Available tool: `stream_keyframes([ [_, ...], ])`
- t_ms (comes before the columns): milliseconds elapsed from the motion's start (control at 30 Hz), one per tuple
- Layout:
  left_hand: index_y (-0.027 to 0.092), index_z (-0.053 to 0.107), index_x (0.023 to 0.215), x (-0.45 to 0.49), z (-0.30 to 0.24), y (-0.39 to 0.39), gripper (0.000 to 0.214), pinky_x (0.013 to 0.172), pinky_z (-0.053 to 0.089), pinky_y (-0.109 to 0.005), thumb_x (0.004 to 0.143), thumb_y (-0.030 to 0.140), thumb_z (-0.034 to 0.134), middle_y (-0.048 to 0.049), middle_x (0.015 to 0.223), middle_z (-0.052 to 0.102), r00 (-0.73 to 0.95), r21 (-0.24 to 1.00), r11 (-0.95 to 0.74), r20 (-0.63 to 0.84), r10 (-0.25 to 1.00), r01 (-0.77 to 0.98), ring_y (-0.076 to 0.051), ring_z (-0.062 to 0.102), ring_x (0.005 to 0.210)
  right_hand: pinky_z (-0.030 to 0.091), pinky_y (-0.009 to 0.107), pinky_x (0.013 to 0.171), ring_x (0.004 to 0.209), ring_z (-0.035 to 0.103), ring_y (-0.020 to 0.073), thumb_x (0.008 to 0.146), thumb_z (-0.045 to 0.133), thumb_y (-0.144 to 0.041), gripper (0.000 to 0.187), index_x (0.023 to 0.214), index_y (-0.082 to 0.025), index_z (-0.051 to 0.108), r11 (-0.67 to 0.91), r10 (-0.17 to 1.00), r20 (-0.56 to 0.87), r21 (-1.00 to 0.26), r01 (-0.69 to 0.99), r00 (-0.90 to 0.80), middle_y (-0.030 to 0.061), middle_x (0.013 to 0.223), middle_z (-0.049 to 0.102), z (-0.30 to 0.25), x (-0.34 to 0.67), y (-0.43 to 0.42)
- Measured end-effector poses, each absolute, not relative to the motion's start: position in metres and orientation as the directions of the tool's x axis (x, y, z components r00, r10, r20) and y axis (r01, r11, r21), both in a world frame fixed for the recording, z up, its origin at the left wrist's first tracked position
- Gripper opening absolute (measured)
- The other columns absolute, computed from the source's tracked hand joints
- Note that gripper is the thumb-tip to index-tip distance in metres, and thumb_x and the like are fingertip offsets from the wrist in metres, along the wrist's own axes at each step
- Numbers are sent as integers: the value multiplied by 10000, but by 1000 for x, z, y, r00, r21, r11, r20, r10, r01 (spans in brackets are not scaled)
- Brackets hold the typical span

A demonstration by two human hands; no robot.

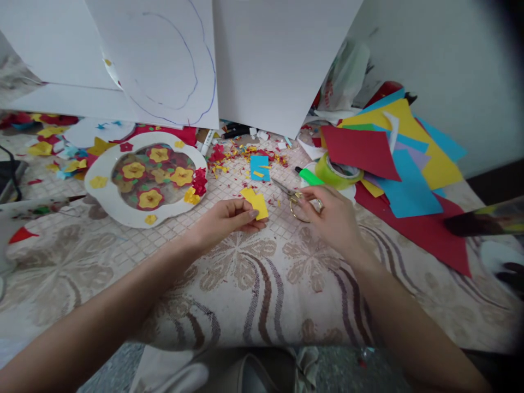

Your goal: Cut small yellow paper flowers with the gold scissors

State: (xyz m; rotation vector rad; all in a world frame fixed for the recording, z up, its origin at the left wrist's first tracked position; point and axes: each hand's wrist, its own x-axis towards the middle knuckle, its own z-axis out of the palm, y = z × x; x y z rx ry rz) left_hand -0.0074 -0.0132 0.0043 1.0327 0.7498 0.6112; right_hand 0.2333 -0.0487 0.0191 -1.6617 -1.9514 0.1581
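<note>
Between the thumb and fingers of my left hand [235, 214] is a small piece of yellow paper [258, 206], with a notch at its top edge. My right hand [331, 213] is closed on the gold handles of a pair of scissors [293, 195], whose blades point to the upper left. A small blue paper rectangle [259, 168] lies just beyond both hands, with yellow scraps on it. Left of my left hand is a white scalloped frame [98, 199] decorated with yellow and red paper flowers [149, 198].
Coloured paper sheets [413, 188] are piled at the right, beside a roll of tape [336, 172] and a green highlighter [310, 176]. White boards [278, 60] stand at the back. Paper scraps [245, 150] litter the patterned tablecloth [229, 273]. A white marker [207, 142] lies behind.
</note>
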Motion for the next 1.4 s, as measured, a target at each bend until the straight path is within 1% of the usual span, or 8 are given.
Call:
stream_keyframes([
  [100,128,605,799,-7,6,-15,273,750,539,-256,781,386,692,-65,883,728,649,937,348,-247,719,-29,-124,682,794,498,308,754,973,626,186,909,480,-196,307,1206,-244,539,337,939,225,-746,574,-259,59,1090,648,21,215,-55],
  [167,131,621,827,-7,8,-16,268,726,536,-254,793,391,676,-53,839,720,685,949,315,-238,688,13,-122,673,764,499,312,811,1043,603,175,911,468,-167,363,1256,-270,515,371,904,213,-822,432,-371,49,1166,618,22,204,-59],
  [400,127,590,846,-5,6,-17,167,640,490,-207,794,265,669,-14,745,664,588,959,282,-215,780,-23,-84,614,671,442,351,940,1057,580,166,903,464,-115,306,1102,-254,651,429,900,337,-794,431,-275,45,1082,638,16,193,-62],
  [667,144,577,886,-2,6,-20,213,751,494,-236,709,69,668,-10,879,616,532,997,12,31,846,-76,-99,613,797,450,357,932,1054,581,167,900,469,-122,312,1131,-248,636,380,925,336,-823,422,-178,46,1094,638,16,186,-66],
  [1000,144,537,903,-3,0,-15,248,873,520,-323,725,138,709,-51,974,679,532,966,187,-65,844,-179,-155,671,909,489,305,670,720,565,140,899,508,-271,190,1011,-228,655,143,974,198,-910,389,107,15,881,644,14,193,-64],
  [1233,154,559,933,-7,2,-15,246,696,513,-278,737,213,695,-46,889,651,346,949,-207,117,931,237,-111,598,673,488,295,644,728,562,139,894,511,-284,187,997,-220,654,138,980,181,-914,382,80,30,971,650,12,191,-64],
  [1333,185,532,1133,-9,6,-15,411,912,471,-358,746,171,670,-92,1171,605,351,829,-428,304,885,360,-186,602,968,494,297,664,760,577,142,899,505,-274,201,1026,-211,648,144,983,175,-920,363,54,40,1024,652,10,191,-64],
  [1400,217,462,1265,-9,9,-17,590,1035,386,-404,725,174,697,-112,1396,457,403,770,-525,378,834,363,-248,479,1229,495,298,680,767,583,141,903,496,-261,210,1041,-207,644,154,983,180,-918,366,37,42,1034,655,10,191,-64],
])
